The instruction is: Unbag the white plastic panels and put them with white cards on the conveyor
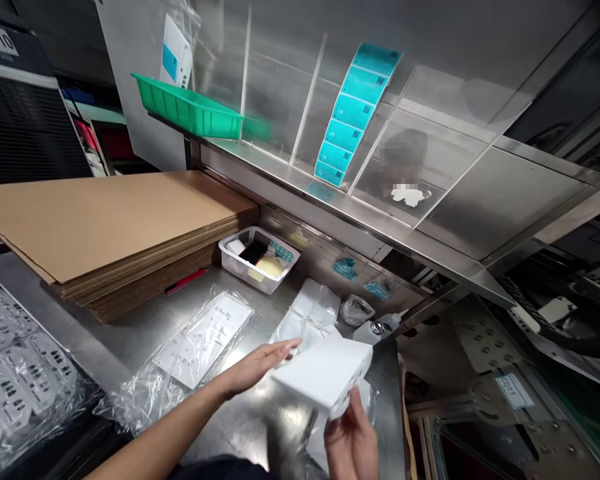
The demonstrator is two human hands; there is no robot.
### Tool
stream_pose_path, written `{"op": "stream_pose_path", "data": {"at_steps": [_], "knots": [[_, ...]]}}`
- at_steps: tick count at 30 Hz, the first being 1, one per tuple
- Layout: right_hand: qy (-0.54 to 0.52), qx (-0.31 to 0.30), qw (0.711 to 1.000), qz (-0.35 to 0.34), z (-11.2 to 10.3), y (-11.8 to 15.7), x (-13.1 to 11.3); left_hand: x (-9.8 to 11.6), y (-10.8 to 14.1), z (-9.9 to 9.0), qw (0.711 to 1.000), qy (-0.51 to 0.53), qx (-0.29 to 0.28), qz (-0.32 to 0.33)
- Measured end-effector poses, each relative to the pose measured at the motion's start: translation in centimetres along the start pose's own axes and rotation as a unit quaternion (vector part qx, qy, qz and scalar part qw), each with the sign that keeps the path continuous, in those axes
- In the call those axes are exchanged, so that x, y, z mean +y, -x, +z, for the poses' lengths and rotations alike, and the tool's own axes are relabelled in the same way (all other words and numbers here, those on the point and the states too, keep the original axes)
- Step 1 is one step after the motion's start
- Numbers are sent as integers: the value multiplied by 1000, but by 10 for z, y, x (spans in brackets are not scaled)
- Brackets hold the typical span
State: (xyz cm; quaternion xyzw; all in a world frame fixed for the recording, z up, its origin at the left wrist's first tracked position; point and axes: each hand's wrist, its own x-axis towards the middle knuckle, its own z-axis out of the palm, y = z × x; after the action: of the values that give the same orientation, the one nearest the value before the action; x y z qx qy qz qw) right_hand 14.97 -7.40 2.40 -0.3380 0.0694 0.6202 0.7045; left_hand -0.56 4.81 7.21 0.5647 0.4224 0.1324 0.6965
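Right hand, fingers curled, has hold of lower corner of white flat rectangular box. Box is tilted, between both hands, above table. Left hand almost flat open, fingertips touching box edge. Box face plain, small dark marks on short edge. Under hands, stainless steel table. Left of hands, clear plastic bag with white printed sheet. Farther, white plastic tub with small items, stack of brown corrugated cardboard sheets. Above on steel shelf, green plastic tray, teal label strip.
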Motion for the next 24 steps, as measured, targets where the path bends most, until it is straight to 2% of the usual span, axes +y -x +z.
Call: {"op": "stream_pose_path", "data": {"at_steps": [3, 6, 8, 10, 12, 14, 15, 16, 17, 18, 19, 20, 21, 22, 24], "knots": [[-42, 5, 999, 33, 0, -7, -30, 4, 2, 8, 999, 9, -14, 29], [-72, 10, 996, 50, -6, -9, -39, 1, 2, 20, 996, 73, -34, 23], [-72, 17, 996, 58, -8, -6, -33, -5, 0, 22, 990, 137, -31, -9], [-38, 5, 997, 65, -6, -3, -20, -16, -2, 20, 979, 183, -11, -86], [37, -44, 995, 79, 1, -2, -5, -29, -3, 18, 969, 179, 12, -170], [158, -118, 976, 94, 9, -10, 6, -42, -2, 17, 970, 152, 30, -188], [239, -144, 956, 92, 12, -20, 8, -46, -1, 18, 973, 141, 40, -177], [347, -147, 924, 67, 13, -34, 6, -50, 1, 19, 975, 133, 56, -166], [467, -124, 875, 24, 12, -51, 0, -52, 4, 18, 976, 127, 79, -162], [580, -80, 810, -29, 8, -70, -10, -53, 8, 17, 973, 121, 103, -165], [679, -20, 729, -86, 1, -90, -22, -54, 12, 14, 969, 115, 130, -175], [736, 34, 665, -119, -9, -110, -36, -54, 15, 10, 964, 109, 159, -183], [766, 71, 626, -128, -20, -129, -49, -55, 19, 5, 960, 106, 186, -182], [786, 91, 600, -121, -32, -146, -61, -57, 21, 0, 957, 106, 207, -172], [811, 89, 572, -87, -56, -171, -78, -64, 24, -11, 956, 107, 231, -146]]}}
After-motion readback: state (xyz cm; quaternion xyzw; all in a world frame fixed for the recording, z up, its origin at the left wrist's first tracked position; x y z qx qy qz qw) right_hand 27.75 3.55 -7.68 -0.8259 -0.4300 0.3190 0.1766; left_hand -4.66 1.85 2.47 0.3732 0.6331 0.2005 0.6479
